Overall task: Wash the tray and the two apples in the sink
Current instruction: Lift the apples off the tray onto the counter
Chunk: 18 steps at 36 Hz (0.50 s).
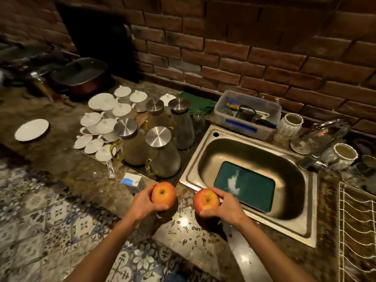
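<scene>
I hold one red-orange apple in each hand above the wet counter edge, just left of the steel sink point(205, 159). My left hand point(142, 202) grips the left apple point(163, 195) from its left side. The right apple point(206, 200) sits in my right hand point(225, 206), which wraps it from the right and below. A dark green tray point(252, 192) lies flat on the sink bottom, with a white glare or splash patch on it. The tap point(323, 139) stands at the sink's right rim, with its spout over the counter.
Several glass jugs with steel lids point(160, 151) stand on a mat left of the sink, white cups and plates point(101, 127) beyond them. A plastic box point(248, 115) sits behind the sink. A wire rack point(358, 231) is at the right. A small blue-white box point(131, 180) lies near my left hand.
</scene>
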{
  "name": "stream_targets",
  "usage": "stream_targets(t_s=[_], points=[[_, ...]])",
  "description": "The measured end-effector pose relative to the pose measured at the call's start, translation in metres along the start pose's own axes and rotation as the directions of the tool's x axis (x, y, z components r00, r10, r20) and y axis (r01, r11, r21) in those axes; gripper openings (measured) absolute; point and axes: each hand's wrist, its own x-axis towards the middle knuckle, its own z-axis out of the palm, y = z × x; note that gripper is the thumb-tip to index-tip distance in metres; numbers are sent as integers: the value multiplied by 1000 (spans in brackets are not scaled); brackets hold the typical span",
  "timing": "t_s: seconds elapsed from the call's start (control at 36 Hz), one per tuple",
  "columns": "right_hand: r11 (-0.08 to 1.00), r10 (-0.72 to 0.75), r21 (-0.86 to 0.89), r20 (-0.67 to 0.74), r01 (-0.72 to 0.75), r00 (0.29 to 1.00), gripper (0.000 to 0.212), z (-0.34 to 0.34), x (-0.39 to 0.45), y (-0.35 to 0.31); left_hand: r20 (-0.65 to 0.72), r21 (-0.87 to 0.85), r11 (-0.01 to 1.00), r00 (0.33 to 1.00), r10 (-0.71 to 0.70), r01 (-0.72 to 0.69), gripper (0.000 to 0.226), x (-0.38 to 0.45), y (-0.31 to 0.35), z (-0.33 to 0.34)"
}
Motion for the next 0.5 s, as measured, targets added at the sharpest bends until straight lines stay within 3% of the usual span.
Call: stream_targets(t_s=[0.19, 0.31, 0.5], points=[[998, 59, 32, -22, -58, 998, 100, 38, 9, 0, -3, -62, 998, 1000, -19, 18, 107, 11, -20, -2], [996, 75, 53, -12, -74, 997, 92, 52, 15, 1, 6, -62, 998, 1000, -27, 27, 108, 19, -27, -4], [993, 97, 63, -27, -95, 995, 99, 67, 24, 1, 18, -65, 997, 999, -48, 49, 109, 30, -37, -6]])
